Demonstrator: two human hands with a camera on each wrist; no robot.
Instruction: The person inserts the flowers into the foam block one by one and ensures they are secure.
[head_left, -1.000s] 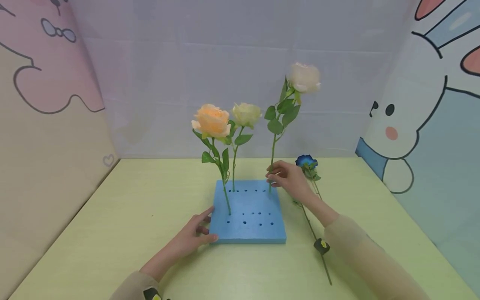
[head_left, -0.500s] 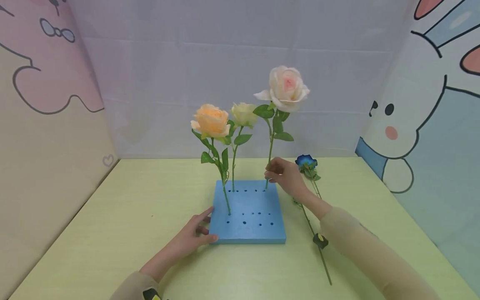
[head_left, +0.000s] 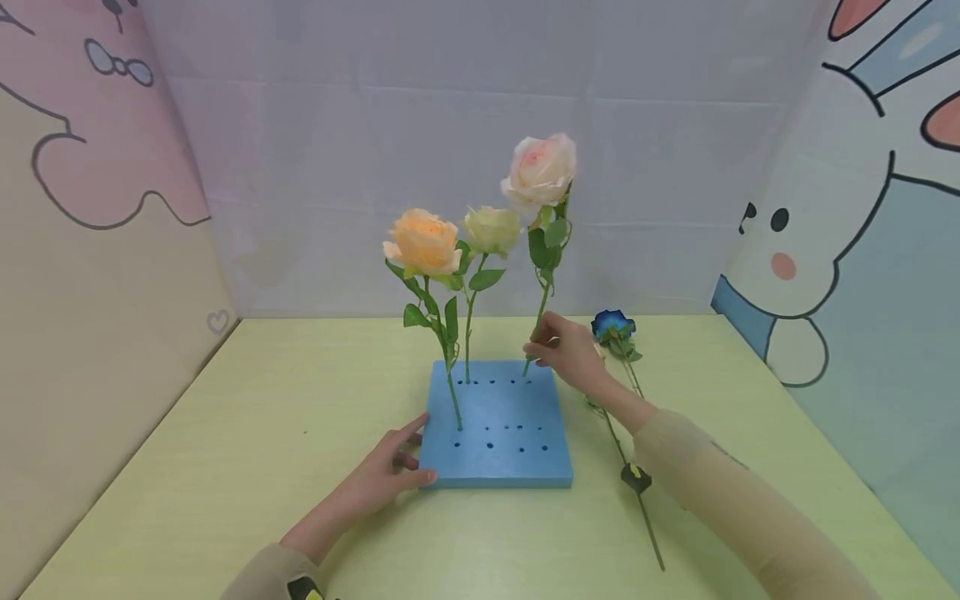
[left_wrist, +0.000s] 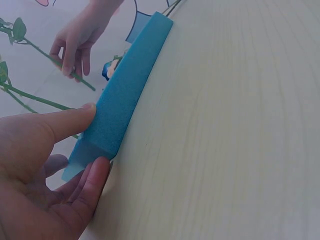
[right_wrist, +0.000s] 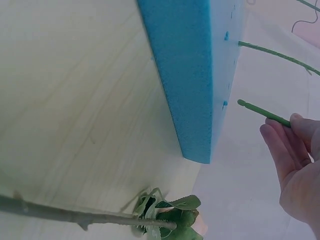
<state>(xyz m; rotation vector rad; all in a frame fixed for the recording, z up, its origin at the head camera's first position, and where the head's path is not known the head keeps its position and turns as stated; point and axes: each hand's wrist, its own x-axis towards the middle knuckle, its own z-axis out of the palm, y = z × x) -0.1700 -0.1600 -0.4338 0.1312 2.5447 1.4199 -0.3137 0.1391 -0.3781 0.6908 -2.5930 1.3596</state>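
- Over the foam (head_left: 495, 425), my right hand (head_left: 572, 354) pinches the pink rose's stem (head_left: 537, 321), tip just clear of a back-row hole.
- Left hand (head_left: 386, 475) braces the foam's corner, fingers loosely straight.
- Next, I judge: steer the tip straight down into the hole.

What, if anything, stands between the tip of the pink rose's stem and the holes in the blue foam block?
Nothing visible. The right hand holds the pink rose with its stem tip just off the blue foam block, beside open holes.

Orange rose (head_left: 422, 240) & cream rose (head_left: 492, 228) upright in back-left holes, blue rose (head_left: 612, 323) lying flat nr table's (head_left: 225, 433) back-right edge, stem running twd front edge, cartoon bunny backdrop (head_left: 840, 208) at right, pink cartoon panel (head_left: 97, 125) at left.
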